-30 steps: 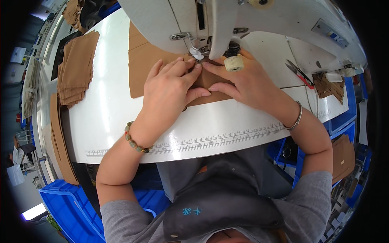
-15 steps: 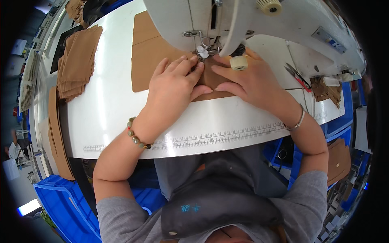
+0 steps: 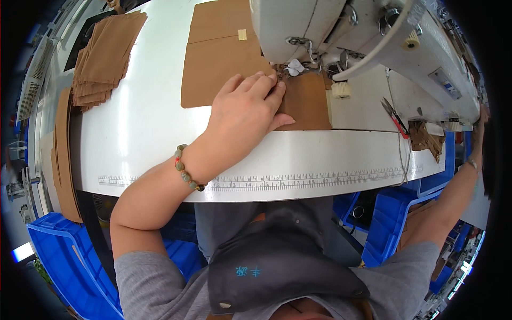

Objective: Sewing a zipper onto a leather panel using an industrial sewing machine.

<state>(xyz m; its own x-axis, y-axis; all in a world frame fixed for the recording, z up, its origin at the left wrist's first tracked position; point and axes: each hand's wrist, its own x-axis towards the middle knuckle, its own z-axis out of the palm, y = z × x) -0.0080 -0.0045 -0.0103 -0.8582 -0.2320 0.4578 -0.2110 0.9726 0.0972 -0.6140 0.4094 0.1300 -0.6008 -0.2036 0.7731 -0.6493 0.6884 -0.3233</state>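
A ruler scale (image 3: 266, 182) runs along the near edge of the white tabletop (image 3: 154, 125); on it lie stacked brown pieces (image 3: 106, 58) far left, a brown panel (image 3: 221, 66) mid-far, scissors (image 3: 396, 118) and brown scraps (image 3: 424, 141) right.

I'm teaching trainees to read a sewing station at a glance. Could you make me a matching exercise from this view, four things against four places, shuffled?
Things:
1. Left hand
2. Snips
3. Stack of brown pieces
4. Bead bracelet

Places:
A. At the left side of the white table
B. Around a wrist
C. On the brown cloth, by the sewing machine
D. On the right part of the table, beside brown scraps

Right pairs: 1-C, 2-D, 3-A, 4-B
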